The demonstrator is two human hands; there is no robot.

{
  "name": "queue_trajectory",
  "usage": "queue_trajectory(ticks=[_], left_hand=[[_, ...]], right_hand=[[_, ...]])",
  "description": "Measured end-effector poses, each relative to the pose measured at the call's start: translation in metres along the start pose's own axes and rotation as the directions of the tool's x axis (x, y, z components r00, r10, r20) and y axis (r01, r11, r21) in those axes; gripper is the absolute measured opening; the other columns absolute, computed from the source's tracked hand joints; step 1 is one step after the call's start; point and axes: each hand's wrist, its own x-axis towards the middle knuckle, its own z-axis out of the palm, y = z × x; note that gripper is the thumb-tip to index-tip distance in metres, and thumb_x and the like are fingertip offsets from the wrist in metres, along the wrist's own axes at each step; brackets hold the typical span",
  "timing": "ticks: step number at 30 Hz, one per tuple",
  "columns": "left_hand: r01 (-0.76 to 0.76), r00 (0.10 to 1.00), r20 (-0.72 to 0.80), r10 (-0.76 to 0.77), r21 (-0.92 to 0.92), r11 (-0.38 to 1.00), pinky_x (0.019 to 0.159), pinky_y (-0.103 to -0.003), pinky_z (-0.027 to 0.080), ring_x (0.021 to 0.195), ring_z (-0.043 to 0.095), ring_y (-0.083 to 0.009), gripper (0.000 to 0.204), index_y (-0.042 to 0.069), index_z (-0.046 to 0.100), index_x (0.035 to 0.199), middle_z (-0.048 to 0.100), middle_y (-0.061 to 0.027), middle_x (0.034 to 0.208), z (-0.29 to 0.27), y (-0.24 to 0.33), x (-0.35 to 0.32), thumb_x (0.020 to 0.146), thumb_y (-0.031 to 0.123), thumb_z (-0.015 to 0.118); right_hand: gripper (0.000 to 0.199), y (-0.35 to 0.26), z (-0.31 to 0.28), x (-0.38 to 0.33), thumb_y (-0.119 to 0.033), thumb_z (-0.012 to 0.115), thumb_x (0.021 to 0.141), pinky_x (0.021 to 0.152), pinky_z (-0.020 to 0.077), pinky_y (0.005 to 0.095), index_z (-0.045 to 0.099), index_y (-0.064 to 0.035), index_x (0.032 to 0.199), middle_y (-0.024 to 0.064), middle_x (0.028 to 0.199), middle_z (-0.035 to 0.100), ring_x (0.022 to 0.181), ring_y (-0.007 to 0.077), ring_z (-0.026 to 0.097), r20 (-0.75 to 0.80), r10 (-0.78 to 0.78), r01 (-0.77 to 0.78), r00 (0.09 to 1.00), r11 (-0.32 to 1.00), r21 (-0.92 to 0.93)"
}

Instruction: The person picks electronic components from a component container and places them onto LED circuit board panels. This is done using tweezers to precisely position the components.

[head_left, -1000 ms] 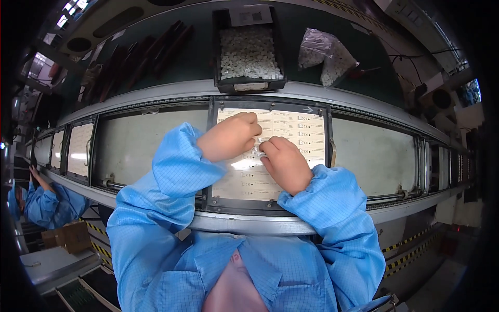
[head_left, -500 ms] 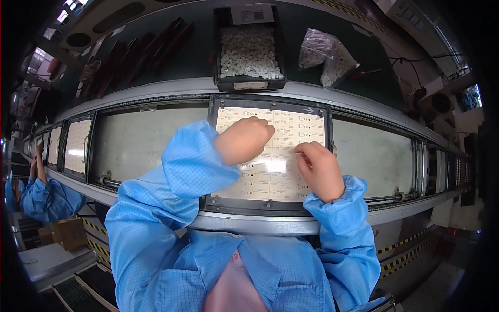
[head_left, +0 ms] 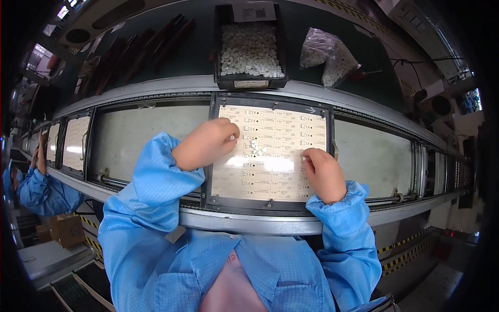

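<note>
A cream-coloured panel (head_left: 283,179), printed in repeating rows, lies in a dark frame (head_left: 213,156) in front of me. Over its left side my left hand (head_left: 205,144) is closed, fingertips pinched on a small white plastic part. My right hand (head_left: 323,174) hovers at the panel's right side, thumb and fingers pinching another small white plastic part (head_left: 303,154). Several loose white plastic parts (head_left: 256,148) lie in a little heap at the panel's middle. Similar white pieces stand in a column left of centre and another on the right.
Beyond the rail, a black bin (head_left: 250,83) holds many white parts, with clear bags (head_left: 328,57) of more to its right. Dark red strips (head_left: 140,54) lie at the far left. The frame sits on a conveyor line (head_left: 143,143); a co-worker in blue (head_left: 47,195) works farther left.
My left hand has moved left and slightly nearer, uncovering the heap of loose white parts. The right hand has shifted slightly down and right along the panel's right side.
</note>
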Motion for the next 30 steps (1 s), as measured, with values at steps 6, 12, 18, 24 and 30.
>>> queue_trajectory(ticks=[6, 12, 18, 24, 30], left_hand=[[0.12, 0.993, 0.02, -0.118, -0.143, 0.982, 0.069, -0.033, 0.051, 0.075, 0.062, -0.0256, 0.016, 0.001, 0.065, 0.097, 0.062, -0.0138, 0.085, 0.011, 0.001, -0.01, 0.081, 0.002, 0.064], [-0.03, 0.998, -0.065, 0.023, -0.113, 0.993, 0.074, -0.033, 0.052, 0.081, 0.063, -0.0279, 0.017, -0.001, 0.066, 0.098, 0.063, -0.013, 0.088, 0.029, -0.001, -0.005, 0.081, 0.002, 0.063], [0.009, 0.994, -0.105, -0.018, -0.089, 0.996, 0.074, -0.034, 0.052, 0.083, 0.063, -0.028, 0.016, -0.001, 0.067, 0.096, 0.063, -0.0117, 0.091, 0.041, 0.001, -0.006, 0.081, 0.002, 0.062], [-0.062, 0.99, -0.123, 0.068, 0.05, 0.997, 0.073, -0.036, 0.053, 0.081, 0.063, -0.0283, 0.016, 0.0, 0.068, 0.092, 0.062, -0.0108, 0.089, 0.045, 0.002, -0.005, 0.077, 0.002, 0.064], [-0.124, 0.977, -0.156, 0.143, 0.123, 0.985, 0.073, -0.036, 0.052, 0.082, 0.062, -0.0293, 0.018, 0.0, 0.065, 0.093, 0.06, -0.0121, 0.088, 0.052, 0.003, -0.002, 0.075, 0.0, 0.063]], right_hand=[[0.013, 0.0, 0.002, -0.001, -0.001, 0.063, 0.08, 0.072, 0.0514, 0.0385, 0.063, -0.0001, 0.093, 0.0145, 0.086, 0.063, 0.08, 0.0331, 0.062, 0.016, -0.059, 0.061, 0.998, 0.989, -0.137], [0.013, 0.002, 0.007, -0.001, 0.0, 0.063, 0.079, 0.073, 0.0511, 0.0395, 0.064, -0.0006, 0.092, 0.0142, 0.086, 0.061, 0.082, 0.0335, 0.06, 0.017, -0.155, 0.154, 0.988, 0.96, -0.233], [0.024, -0.021, 0.002, 0.004, -0.002, 0.066, 0.076, 0.075, 0.0503, 0.0393, 0.062, -0.0017, 0.1, 0.014, 0.09, 0.059, 0.086, 0.0335, 0.059, 0.039, -0.132, 0.137, 0.99, 0.965, -0.222], [0.027, -0.038, 0.03, 0.029, -0.004, 0.067, 0.077, 0.075, 0.0502, 0.0389, 0.062, -0.0041, 0.104, 0.0134, 0.091, 0.059, 0.086, 0.0333, 0.059, 0.041, -0.216, 0.217, 0.976, 0.976, -0.012], [0.025, -0.027, 0.047, 0.037, -0.004, 0.067, 0.077, 0.075, 0.0504, 0.0389, 0.062, -0.0045, 0.101, 0.0132, 0.089, 0.06, 0.085, 0.0327, 0.059, 0.044, -0.256, 0.256, 0.966, 0.967, 0.001]])
